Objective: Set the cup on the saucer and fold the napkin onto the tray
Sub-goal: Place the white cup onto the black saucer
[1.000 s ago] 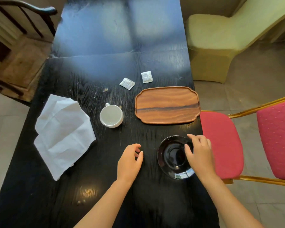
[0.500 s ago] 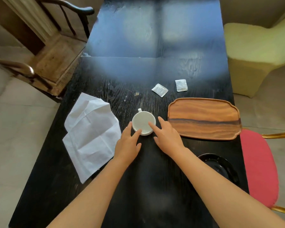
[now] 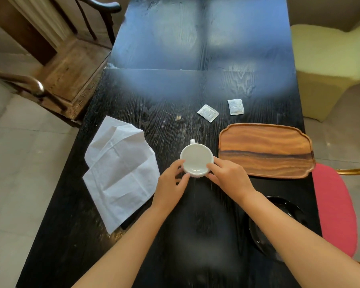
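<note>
Basically nothing done yet. Cup [image 3: 196, 159] upright on bench [image 3: 195, 90], handle pointing away, just left of tray [image 3: 265, 150]. Left hand [image 3: 170, 183] and right hand [image 3: 230, 177] cupped against cup's near sides, fingers touching wall; lifted or not, cannot tell. Saucer [image 3: 287, 206] near right bench edge, partly hidden under right forearm, bare. Napkin [image 3: 119, 169] unfolded, creased, on bench left of cup. Tray bare. Left: cup to saucer, napkin fold, napkin onto tray.
</note>
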A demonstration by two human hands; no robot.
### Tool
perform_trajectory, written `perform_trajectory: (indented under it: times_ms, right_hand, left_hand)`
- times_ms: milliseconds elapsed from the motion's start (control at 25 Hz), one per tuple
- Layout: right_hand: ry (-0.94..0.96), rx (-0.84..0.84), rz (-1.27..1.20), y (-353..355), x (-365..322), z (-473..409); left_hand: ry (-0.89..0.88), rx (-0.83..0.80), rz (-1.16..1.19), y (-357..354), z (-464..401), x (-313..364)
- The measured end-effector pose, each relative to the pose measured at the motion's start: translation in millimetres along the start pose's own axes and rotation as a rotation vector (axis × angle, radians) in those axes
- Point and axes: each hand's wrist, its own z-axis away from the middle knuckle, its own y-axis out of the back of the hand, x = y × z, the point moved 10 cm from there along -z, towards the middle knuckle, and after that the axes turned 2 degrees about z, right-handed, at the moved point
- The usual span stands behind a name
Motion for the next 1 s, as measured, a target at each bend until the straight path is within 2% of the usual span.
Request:
perform_trajectory:
  times_ms: [120,240,320,400,560,640,760,1000]
  right_hand:
    - [0.039,0.068,0.025,19,3,21]
    - [0.061,0.14,0.042,48,1,48]
    - [0.019,0.165,0.019,61,6,69]
    - [-0.106,0.144,-0.13,65,18,90]
    - [-0.654,0.075,-0.79,55,65,149]
    - [-0.843,0.071,-0.937,47,86,178]
    - [-0.922,0.04,-0.976,45,102,208]
    - [-1.002,0.039,-0.99,36,124,256]
  left_hand:
    - [0.347,0.092,0.326,-5,15,-13]
    - [0.537,-0.023,0.502,-36,33,-5]
    - [0.548,-0.088,0.549,-53,44,7]
    - [0.551,-0.124,0.559,-68,56,13]
    - [0.594,-0.171,0.534,-104,81,23]
    - [0.595,-0.238,0.502,-125,92,30]
    - [0.574,-0.316,0.476,-154,107,40]
    - [0.593,-0.361,0.343,-198,125,39]
